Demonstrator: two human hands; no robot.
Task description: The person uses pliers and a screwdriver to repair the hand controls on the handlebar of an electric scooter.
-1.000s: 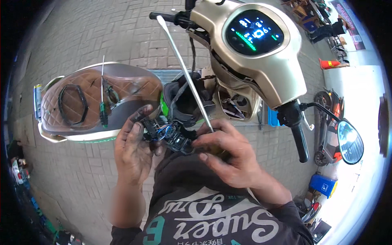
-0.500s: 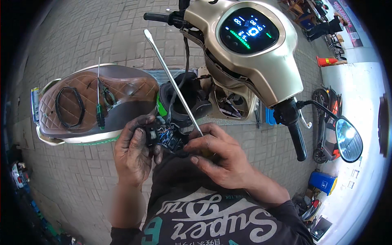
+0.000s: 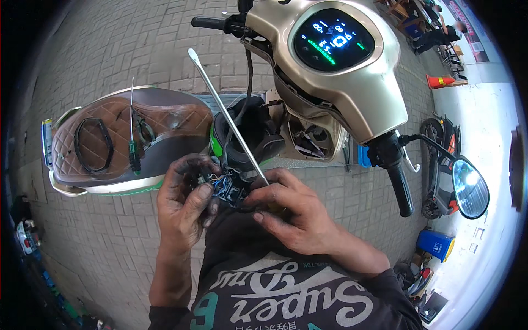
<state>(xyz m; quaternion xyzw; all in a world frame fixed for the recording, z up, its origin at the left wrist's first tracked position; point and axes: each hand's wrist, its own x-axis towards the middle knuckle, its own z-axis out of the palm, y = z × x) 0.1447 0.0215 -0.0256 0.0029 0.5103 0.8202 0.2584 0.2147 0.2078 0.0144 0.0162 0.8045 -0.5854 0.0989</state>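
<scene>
My left hand is closed round a small black switch housing with exposed blue and coloured wires. My right hand grips a long flathead screwdriver by its partly hidden yellowish handle, its fingers also against the housing; the blade points up and left. Just beyond my hands is a black and green helmet, with a dark cable beside it. A brown quilted scooter seat bears a black ring, a green-handled screwdriver and pliers.
A gold scooter's handlebar cowl with a lit display, grip and mirror stands right. Beyond are an open front compartment, a parked scooter, blue bin, orange cone and people at far right.
My left thumb has moved over the housing, whose angle has changed slightly. The long screwdriver's tip has shifted left and lower. The scene has shifted a little leftward in view.
</scene>
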